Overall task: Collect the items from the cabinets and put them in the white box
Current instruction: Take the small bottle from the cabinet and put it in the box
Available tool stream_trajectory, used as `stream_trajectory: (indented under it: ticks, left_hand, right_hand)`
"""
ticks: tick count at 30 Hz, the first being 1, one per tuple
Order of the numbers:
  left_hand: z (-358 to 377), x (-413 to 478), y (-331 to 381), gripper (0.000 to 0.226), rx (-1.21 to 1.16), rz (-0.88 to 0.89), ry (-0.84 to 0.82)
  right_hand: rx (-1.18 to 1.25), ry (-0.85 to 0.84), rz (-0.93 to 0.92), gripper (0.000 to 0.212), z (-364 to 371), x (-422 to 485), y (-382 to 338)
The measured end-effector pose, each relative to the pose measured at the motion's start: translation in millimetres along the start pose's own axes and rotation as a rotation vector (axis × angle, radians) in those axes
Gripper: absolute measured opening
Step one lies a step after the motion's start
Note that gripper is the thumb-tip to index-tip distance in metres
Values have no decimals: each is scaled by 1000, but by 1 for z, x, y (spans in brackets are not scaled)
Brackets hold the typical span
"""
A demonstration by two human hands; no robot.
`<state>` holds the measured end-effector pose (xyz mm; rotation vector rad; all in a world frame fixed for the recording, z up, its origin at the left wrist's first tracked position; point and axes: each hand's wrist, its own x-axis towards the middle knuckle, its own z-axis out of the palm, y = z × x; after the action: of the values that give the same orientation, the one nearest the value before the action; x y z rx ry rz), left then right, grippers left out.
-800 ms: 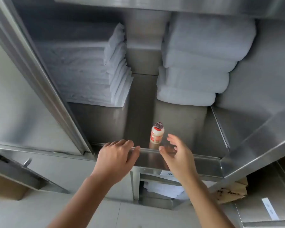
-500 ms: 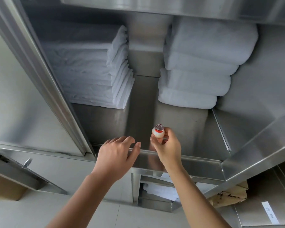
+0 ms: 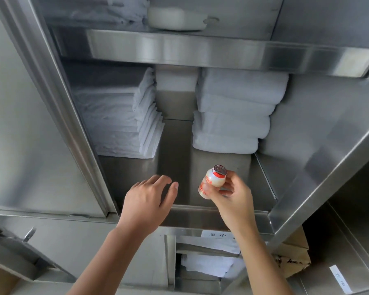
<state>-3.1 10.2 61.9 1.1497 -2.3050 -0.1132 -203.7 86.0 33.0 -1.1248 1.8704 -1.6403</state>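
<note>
lower slot: nearest of all, below the shelf, some white cloth point(image 3: 207, 265) is stuffed into an open compartment, with a paper label point(image 3: 216, 235) stuck just above it. Probably not part of this grab.
front lip: the steel front lip point(image 3: 192, 216) of the cabinet point(image 3: 51, 103) shelf is crossed by both wrists.
left hand: the left hand point(image 3: 146, 201) is held flat-ish over the near part of the shelf, fingers loosely spread, nothing in it. Whether the steel is actually touched can't be told.
right hand: the right hand point(image 3: 232, 199) is wrapped round the lower half of the bottle, thumb and fingers curled in tight.
bottle: a small pale drink bottle point(image 3: 213, 180) with red print and a foil top, tipped to the left. It looks to be off the shelf floor, near the front and right of the middle.
step in hand: pick-up from the cabinet, basically done by the look of it. The drop-off isn't.
next move: the bottle needs to be drawn back over the lip and carried to the white box, which isn't in view anywhere, so it has to be found first. The grip sits low on a tilted bottle, so a firmer hold might be wanted.
further back: folded sheets point(image 3: 119, 116) are stacked far left and rolled towels point(image 3: 232, 116) far right, with a bare strip of shelf between them.
top: an upper shelf point(image 3: 179, 47) is seen above, with a white tub point(image 3: 175, 19) lying on it.
</note>
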Motion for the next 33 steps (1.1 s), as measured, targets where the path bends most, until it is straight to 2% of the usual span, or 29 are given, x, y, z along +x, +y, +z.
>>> stream_trajectory:
  ticks: [5, 12, 21, 28, 33]
  left_hand:
    - [-3, 1, 20, 39, -4, 78, 44]
    - [-17, 4, 16, 45, 3, 95, 42]
    - [-27, -20, -17, 52, 2, -12, 17]
    - [-51, -75, -45, 40, 98, -232, 74]
    - [-91, -153, -44, 48, 224, -561, 143]
  right_hand:
    - [-16, 39, -52, 34, -20, -8, -14]
    - [-16, 41, -56, 36, -18, -15, -16]
    - [-18, -71, -71, 34, 17, -24, -23]
    - [82, -371, -179, 33, 64, -34, -43]
    - [172, -733, -266, 28, 114, -63, -60]
